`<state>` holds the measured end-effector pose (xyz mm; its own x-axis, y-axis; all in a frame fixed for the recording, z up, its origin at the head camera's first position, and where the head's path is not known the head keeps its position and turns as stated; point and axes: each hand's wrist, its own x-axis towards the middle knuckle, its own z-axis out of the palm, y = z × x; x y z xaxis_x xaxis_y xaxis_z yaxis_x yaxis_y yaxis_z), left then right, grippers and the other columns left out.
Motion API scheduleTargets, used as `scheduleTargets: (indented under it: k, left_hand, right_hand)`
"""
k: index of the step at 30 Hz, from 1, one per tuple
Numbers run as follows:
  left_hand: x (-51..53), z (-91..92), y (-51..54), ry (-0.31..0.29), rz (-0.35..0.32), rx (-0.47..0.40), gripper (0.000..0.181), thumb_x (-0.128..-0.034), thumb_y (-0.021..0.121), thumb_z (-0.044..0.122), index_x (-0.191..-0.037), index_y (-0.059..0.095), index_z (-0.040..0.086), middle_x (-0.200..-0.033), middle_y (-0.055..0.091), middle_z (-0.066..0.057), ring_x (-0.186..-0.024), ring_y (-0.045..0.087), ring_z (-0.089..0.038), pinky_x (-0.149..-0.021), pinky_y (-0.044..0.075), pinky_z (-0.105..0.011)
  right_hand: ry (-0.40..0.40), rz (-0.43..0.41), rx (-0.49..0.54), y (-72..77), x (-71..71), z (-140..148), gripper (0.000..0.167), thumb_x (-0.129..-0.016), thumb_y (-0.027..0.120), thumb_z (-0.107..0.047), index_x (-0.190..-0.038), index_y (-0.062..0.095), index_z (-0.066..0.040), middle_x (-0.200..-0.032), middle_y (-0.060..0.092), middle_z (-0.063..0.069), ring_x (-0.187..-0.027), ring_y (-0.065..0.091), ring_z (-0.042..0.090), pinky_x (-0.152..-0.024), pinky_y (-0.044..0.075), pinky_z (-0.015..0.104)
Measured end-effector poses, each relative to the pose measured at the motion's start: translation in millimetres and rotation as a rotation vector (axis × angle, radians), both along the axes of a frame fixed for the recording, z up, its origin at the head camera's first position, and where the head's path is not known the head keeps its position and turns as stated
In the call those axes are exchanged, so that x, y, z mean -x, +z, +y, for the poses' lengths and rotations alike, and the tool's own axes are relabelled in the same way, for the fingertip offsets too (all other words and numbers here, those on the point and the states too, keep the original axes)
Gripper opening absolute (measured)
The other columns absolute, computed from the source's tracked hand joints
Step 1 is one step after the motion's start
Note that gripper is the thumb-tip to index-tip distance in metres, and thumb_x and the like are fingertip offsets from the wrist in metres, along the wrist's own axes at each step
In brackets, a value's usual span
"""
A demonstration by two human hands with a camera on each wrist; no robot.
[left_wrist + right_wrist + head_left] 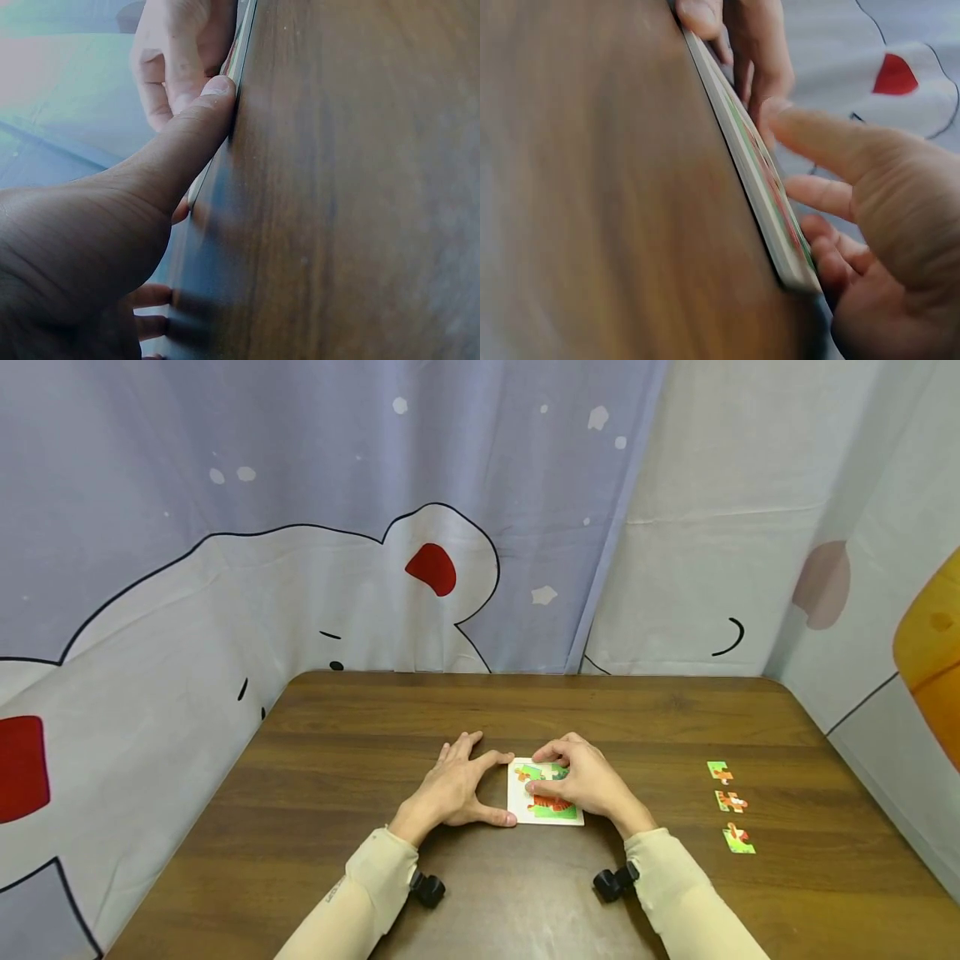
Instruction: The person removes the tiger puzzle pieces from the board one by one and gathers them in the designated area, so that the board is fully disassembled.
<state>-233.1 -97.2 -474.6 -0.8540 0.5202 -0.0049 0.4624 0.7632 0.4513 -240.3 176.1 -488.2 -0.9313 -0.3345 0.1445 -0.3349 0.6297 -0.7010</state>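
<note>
Bracing the puzzle board (pixel 519 802): the person's left hand (pixel 448 789), just left of the picture's centre, thumb and forefinger spread wide, their tips at the lower-left and upper-left corners of the board; the other fingers reach out straight towards the upper part of the frame.
Working over it: the right hand (pixel 591 778) comes in from the lower right and covers the board's upper-right part, thumb and forefinger parted above the picture side; from where I stand I cannot tell whether a fingertip presses a piece.
Board's place: flat on the tabletop (pixel 337 760), a little right of and below the middle of the frame, between the two hands.
Board's face: white border, with green and striped orange-red pieces inside; a pale, piece-shaped patch shows near the right forefinger.
Loose pieces: three in a column at the right of the frame, well apart from the hands; the top piece (pixel 720 772) green and orange, the middle piece (pixel 731 802) orange-striped, the bottom piece (pixel 739 840) green with some red.
Wrists: pale sleeves (pixel 382 868), a small black camera (pixel 427 889) by the left one, another camera (pixel 615 883) by the right.
Backdrop: a printed curtain (pixel 300 443) across the upper half.
</note>
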Motion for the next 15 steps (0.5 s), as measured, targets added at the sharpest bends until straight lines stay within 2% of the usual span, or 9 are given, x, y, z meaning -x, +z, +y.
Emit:
scheduleTargets:
  k: [2, 8, 15]
  left_hand:
    - [-0.2, 0.2, 0.3, 0.001, 0.001, 0.0, 0.095, -0.0791, 0.097, 0.064, -0.16, 0.06, 0.033, -0.18, 0.025, -0.025, -0.169, 0.016, -0.051, -0.138, 0.012, -0.066]
    - [-0.2, 0.8, 0.8, 0.001, 0.002, -0.005, 0.095, -0.0786, 0.097, 0.064, -0.16, 0.06, 0.033, -0.18, 0.026, -0.026, -0.169, 0.016, -0.052, -0.138, 0.013, -0.067]
    - [-0.6, 0.1, 0.1, 0.001, 0.005, 0.001, 0.096, -0.0785, 0.097, 0.064, -0.161, 0.059, 0.032, -0.18, 0.026, -0.025, -0.169, 0.016, -0.051, -0.138, 0.013, -0.066]
  right_hand:
    - [-0.018, -0.005, -0.013, 0.7, -1.3, -4.2, 0.037, -0.085, 0.1, -0.039, -0.114, 0.084, -0.024, -0.112, 0.069, -0.001, -0.103, 0.06, 0.02, -0.092, 0.052, 0.04]
    - [-0.07, -0.031, -0.013, 3.7, -3.0, -9.8, 0.029, -0.082, 0.103, -0.032, -0.103, 0.085, -0.022, -0.106, 0.07, -0.001, -0.1, 0.06, 0.021, -0.09, 0.051, 0.04]
    - [-0.037, -0.044, 0.005, 5.4, -2.4, -9.3, 0.026, -0.084, 0.101, -0.028, -0.103, 0.085, -0.02, -0.107, 0.071, 0.0, -0.102, 0.061, 0.021, -0.092, 0.051, 0.041]
